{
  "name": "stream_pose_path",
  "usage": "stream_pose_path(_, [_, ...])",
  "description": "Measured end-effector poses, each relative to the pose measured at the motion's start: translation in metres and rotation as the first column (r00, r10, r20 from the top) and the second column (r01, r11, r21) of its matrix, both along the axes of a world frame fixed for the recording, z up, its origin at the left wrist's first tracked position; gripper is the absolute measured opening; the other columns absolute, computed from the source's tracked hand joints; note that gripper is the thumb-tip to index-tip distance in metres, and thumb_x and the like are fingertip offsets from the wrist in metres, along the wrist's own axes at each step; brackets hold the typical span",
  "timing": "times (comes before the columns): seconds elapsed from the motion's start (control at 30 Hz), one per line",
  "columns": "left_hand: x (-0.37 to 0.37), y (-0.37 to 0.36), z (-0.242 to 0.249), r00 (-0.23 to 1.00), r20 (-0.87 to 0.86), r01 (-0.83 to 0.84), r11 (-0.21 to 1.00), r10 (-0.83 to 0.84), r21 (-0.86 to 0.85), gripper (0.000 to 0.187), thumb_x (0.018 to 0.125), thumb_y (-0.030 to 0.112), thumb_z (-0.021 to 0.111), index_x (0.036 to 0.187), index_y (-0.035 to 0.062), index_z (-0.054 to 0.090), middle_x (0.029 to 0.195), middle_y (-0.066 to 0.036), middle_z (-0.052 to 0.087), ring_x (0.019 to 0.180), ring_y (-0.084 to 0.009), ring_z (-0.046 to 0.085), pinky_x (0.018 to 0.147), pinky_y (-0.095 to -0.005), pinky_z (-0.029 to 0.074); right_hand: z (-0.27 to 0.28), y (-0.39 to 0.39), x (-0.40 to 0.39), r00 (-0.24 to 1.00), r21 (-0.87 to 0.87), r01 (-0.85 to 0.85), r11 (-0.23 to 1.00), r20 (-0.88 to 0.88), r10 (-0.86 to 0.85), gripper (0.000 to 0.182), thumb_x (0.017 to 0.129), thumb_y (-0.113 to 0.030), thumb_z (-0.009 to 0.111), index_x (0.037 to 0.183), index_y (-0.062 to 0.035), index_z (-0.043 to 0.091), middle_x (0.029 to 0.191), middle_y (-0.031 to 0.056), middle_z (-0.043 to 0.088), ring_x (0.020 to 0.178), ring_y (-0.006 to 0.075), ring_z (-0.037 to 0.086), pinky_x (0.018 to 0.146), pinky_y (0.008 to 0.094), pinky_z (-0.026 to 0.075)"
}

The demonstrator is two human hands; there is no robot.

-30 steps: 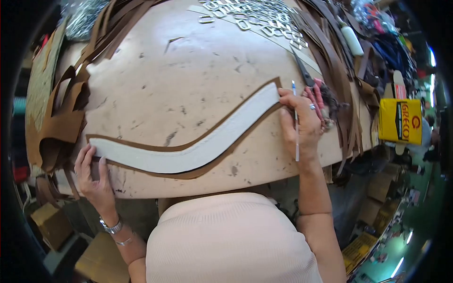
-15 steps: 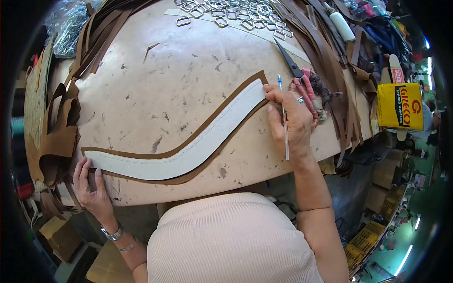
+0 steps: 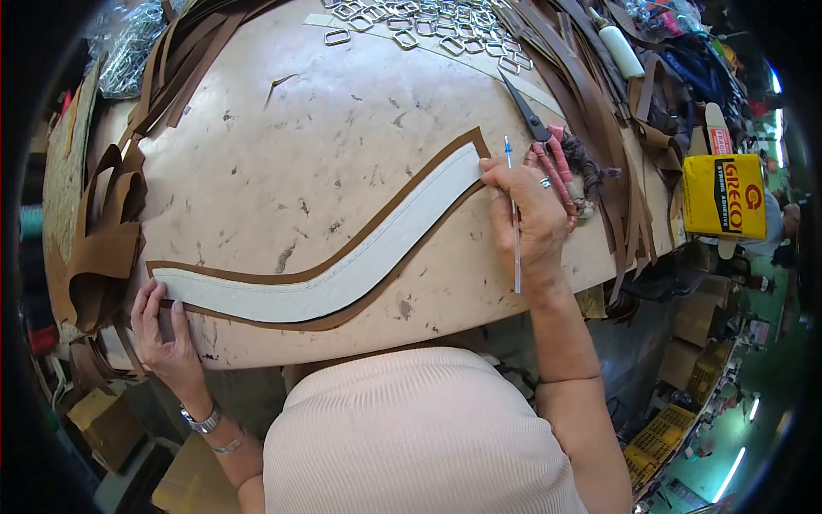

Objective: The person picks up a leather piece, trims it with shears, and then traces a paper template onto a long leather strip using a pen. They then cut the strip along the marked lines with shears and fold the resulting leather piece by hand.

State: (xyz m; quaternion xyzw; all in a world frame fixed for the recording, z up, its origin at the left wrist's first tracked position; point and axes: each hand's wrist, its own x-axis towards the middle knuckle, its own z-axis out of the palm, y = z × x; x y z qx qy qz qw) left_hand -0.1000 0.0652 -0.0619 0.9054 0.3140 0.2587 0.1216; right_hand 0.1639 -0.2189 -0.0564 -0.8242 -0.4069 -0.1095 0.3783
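A wavy brown leather strip (image 3: 342, 249) lies across the table with a pale grey-white template (image 3: 342, 283) on top of it. A thin line runs along the template near its upper edge. At the strip's left end, my left hand (image 3: 167, 343) grips the corner between fingertips and thumb. My right hand (image 3: 533, 206) presses its fingertips on the upper right end. A clear pen refill (image 3: 516, 248) with a blue tip sits among the fingers of that hand. Scissors (image 3: 537, 128) with pink-wrapped handles lie just beyond it, the handles partly behind the hand.
Metal rectangular rings (image 3: 402, 39) are heaped at the table's far edge. Brown leather strips (image 3: 591, 111) hang along the right side, near a white bottle (image 3: 621, 51) and a yellow adhesive box (image 3: 725, 196). More leather pieces (image 3: 107, 265) lie at left.
The view has shifted slightly. Both hands stay at the two ends of the strip, and the strip and template keep nearly the same place.
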Motion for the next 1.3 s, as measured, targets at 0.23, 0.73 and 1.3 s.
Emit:
stream_pose_path(0.23, [0.000,-0.001,0.001,1.000,-0.001,0.005,1.000,-0.005,0.007,0.026,0.077,0.001,0.059,0.103,0.0021,0.060,0.110,-0.011,0.057,0.102,-0.0246,0.053,0.088,-0.0348,0.041,-0.003,0.002,-0.002,0.998,-0.026,0.037,0.999,0.050,-0.036,0.030,0.064,0.012,0.053,0.090,-0.0024,0.056,0.090,0.0128,0.061,0.084,0.0295,0.059,0.071,0.0342,0.047])
stream_pose_path(0.73, [0.004,-0.007,0.005,0.989,0.134,-0.054,0.991,0.070,-0.120,0.025,0.069,0.002,0.066,0.093,0.0042,0.063,0.102,-0.011,0.057,0.093,-0.0254,0.053,0.081,-0.0337,0.043,-0.005,0.003,-0.006,0.996,-0.061,0.061,0.996,-0.059,-0.065,0.016,0.079,0.010,0.048,0.092,0.0048,0.055,0.096,0.0166,0.060,0.093,0.0237,0.058,0.084,0.0324,0.045])
stream_pose_path(1.3, [0.004,-0.006,0.002,0.993,0.109,-0.041,0.998,0.047,-0.057,0.025,0.069,0.001,0.067,0.094,0.0051,0.063,0.100,-0.008,0.059,0.093,-0.0247,0.055,0.082,-0.0336,0.044,-0.002,0.008,-0.009,0.995,-0.047,0.095,0.994,-0.006,-0.095,0.015,0.080,0.008,0.050,0.092,0.0021,0.058,0.095,0.0122,0.064,0.089,0.0177,0.060,0.082,0.0289,0.045])
